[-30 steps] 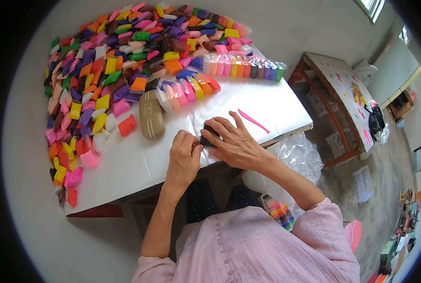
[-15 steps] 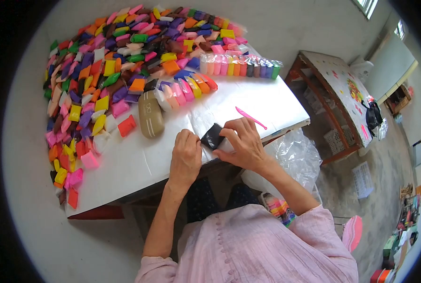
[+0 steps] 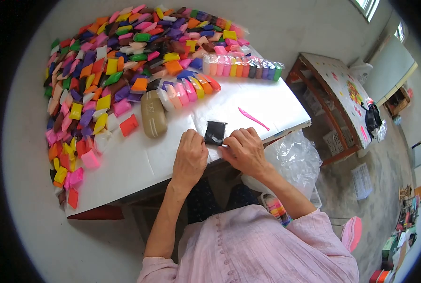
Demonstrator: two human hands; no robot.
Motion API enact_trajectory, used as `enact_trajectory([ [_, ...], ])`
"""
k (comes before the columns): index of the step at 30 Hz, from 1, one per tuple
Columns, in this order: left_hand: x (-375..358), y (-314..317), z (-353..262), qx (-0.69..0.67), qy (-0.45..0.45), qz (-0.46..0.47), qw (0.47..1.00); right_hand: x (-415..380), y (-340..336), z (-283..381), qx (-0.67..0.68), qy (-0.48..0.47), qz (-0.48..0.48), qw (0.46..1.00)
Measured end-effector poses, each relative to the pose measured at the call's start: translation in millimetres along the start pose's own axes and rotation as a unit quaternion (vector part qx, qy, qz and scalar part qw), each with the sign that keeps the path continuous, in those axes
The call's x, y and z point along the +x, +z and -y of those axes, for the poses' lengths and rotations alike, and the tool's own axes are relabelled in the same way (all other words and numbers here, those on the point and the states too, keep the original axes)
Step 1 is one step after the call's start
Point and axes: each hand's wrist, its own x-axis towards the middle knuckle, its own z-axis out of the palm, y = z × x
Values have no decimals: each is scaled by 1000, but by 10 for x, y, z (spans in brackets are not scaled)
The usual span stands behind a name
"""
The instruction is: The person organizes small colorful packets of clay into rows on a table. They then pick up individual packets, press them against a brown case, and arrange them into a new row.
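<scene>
A small black packet point(image 3: 215, 133), likely soft modelling clay in shiny clear film, stands between my two hands over the front part of the table. My left hand point(image 3: 190, 153) is closed, its fingertips pinching the packet's lower left edge. On the other side my right hand point(image 3: 244, 148) pinches the lower right corner with thumb and bent fingers. Left of the packet lies an olive-brown oval case point(image 3: 153, 114) with pale stripes. A pink plastic modelling knife point(image 3: 253, 119) rests on the white table cover beyond my right hand.
A big heap of coloured packets point(image 3: 111, 66) covers the table's far left. Clear-wrapped rows of packets point(image 3: 241, 67) lie at the back. A clear plastic bag point(image 3: 293, 158) hangs by the right edge. A second table point(image 3: 335, 89) and a white basket point(image 3: 362, 180) stand farther right.
The black packet has turned from tilted to nearly upright. My right hand has slid down from its upper right side to the lower corner, while my left hand shifted slightly right.
</scene>
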Motion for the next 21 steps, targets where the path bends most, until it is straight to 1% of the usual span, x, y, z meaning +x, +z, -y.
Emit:
enact_trajectory([
  [3, -1, -9, -2, -9, -7, -2, 1000, 30, 40, -40, -13, -23, -4, 1000],
  [5, 4, -15, 9, -19, -18, -4, 1000, 42, 63, -79, 1, -19, -3, 1000],
  [8, 24, -33, -64, -26, -22, -40, 999, 71, 57, -107, 19, -7, 7, 1000],
  [12, 59, -2, -6, 3, -15, -10, 1000, 97, 67, -136, 40, -2, 22, 999],
  [15, 83, 6, 16, 18, 4, -1, 1000, 128, 34, -184, 29, -24, 46, 998],
  [19, 88, 4, 39, 15, 10, 9, 1000, 183, -31, -187, 24, -6, 81, 996],
  [21, 92, 10, 57, 17, 20, 10, 1000, 189, 7, -218, 36, -4, 82, 996],
])
